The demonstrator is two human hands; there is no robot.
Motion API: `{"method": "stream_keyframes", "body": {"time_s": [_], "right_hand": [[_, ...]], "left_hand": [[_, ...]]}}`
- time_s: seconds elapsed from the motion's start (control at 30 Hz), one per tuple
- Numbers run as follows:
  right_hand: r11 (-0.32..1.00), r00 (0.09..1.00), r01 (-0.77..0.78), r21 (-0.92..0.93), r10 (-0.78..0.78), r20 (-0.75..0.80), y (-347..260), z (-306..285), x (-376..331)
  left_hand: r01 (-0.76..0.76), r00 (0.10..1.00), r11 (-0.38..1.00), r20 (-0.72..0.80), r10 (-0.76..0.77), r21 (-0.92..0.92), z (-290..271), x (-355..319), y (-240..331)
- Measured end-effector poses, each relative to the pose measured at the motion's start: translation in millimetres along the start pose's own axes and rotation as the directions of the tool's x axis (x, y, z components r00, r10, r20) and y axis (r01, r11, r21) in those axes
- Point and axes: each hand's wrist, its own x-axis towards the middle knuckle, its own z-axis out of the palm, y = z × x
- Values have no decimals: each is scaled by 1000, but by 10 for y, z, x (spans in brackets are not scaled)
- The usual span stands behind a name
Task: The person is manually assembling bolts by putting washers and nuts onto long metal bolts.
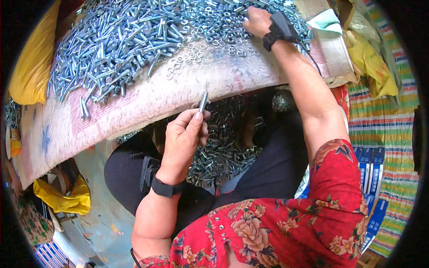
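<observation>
My left hand (184, 132) is closed round a shiny metal bolt (203, 102), pinched between thumb and fingers with one end pointing up, just off the near edge of the cloth-covered table (147, 100). At the far right, my right hand (259, 22) reaches down to a heap of small metal nuts (219, 26). Its fingers are curled in at the heap, and what they grip is hidden. To the left of the nuts spreads a big pile of loose bolts (120, 53). Flat ring washers (193, 56) lie scattered in front of the nuts.
Below the table edge, between my legs, lies a heap of bolt-like metal pieces (223, 158). Yellow sacks (33, 67) flank the table, and a yellow bag (67, 198) sits lower left. Blue-and-white boxes (373, 174) stand at right by a striped sheet (384, 129).
</observation>
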Motion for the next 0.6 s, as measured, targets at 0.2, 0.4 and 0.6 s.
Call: {"method": "stream_keyframes", "body": {"time_s": [0.2, 0.4, 0.6], "right_hand": [[119, 999, 17, 993, -30, -13, -465, -686, -1026], [-477, 998, -23, 879, -66, -10, -940, -695, -1835], [-413, 996, 13, 910, -74, -48, -914, -697, -1950]], "left_hand": [[-52, 997, 998, 51, 50, 26, 13, -25, -2], [-141, 986, 983, 107, 129, 115, 121, -40, -5], [-217, 972, 958, 128, 195, 188, 129, -100, -59]]}}
